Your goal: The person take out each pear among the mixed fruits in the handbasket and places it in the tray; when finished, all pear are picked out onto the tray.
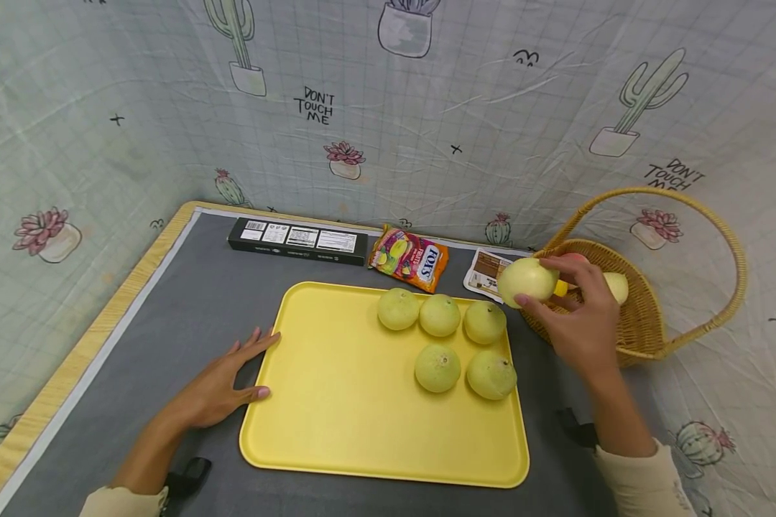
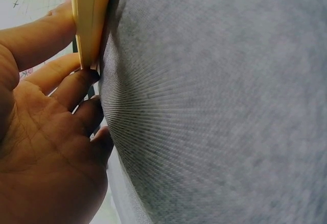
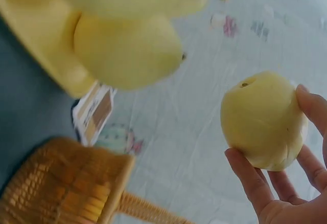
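My right hand [image 1: 582,316] holds a pale yellow pear [image 1: 527,282] between thumb and fingertips, raised in front of the wicker basket [image 1: 640,330]. The right wrist view shows this pear [image 3: 263,121] with its stem hollow upward. On the yellow tray [image 1: 336,402] sit several greenish pears, among them a front one [image 1: 437,368] and a back left one [image 1: 398,309]. At the tray's left edge rests my left hand [image 1: 216,388], thumb and forefinger spread along the rim. In the left wrist view, the left hand [image 2: 51,132] touches the tray's side [image 2: 91,24] with its fingers extended.
Another pale fruit [image 1: 616,287] and a partly hidden red thing [image 1: 575,257] are in the basket, whose tall handle arches above. Behind the tray lie a long black box [image 1: 297,240], an orange candy bag [image 1: 409,258] and a white-and-brown packet [image 1: 485,273]. Patterned cloth surrounds the table.
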{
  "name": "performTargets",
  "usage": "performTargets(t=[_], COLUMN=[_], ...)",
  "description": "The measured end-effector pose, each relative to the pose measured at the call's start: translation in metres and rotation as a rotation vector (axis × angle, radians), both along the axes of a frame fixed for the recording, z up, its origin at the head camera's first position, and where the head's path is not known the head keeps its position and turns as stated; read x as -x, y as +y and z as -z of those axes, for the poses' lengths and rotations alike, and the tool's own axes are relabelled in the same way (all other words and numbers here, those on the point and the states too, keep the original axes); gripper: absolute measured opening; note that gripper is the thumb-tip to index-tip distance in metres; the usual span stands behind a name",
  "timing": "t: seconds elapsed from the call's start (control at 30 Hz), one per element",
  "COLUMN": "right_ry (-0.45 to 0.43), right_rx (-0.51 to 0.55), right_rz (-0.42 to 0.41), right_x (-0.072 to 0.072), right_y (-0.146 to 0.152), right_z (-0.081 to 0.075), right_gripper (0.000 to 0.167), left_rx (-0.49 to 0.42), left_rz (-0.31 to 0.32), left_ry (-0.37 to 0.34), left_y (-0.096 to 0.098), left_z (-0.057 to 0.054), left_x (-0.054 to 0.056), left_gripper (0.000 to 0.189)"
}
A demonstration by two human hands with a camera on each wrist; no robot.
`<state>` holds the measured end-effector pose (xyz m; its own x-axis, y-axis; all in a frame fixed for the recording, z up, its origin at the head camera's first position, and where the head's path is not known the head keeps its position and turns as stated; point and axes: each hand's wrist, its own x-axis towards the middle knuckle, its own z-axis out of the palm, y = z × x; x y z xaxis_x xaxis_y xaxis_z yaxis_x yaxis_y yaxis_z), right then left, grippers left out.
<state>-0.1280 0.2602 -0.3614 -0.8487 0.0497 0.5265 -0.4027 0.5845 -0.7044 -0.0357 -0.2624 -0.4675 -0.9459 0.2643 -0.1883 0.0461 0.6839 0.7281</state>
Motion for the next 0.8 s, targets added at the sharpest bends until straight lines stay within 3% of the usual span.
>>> performTargets(t=[0.4,0.8], right_ry=[0.03,-0.028], right_rx=[-0.037,-0.176], right_rz=[-0.23,-0.357], right_x=[-0.016,-0.034], right_y=[-0.046,-0.088], right_z=[0.005,0.016], right_gripper=[0.064,0.057], left_rx=[0.005,0.011], left_rz=[-0.003,0.002], left_ry=[0.001,0.004], left_y=[0.001,0.001], left_z=[-0.001,-0.003], left_x=[0.0,-0.001], left_gripper=[0.094,0.092])
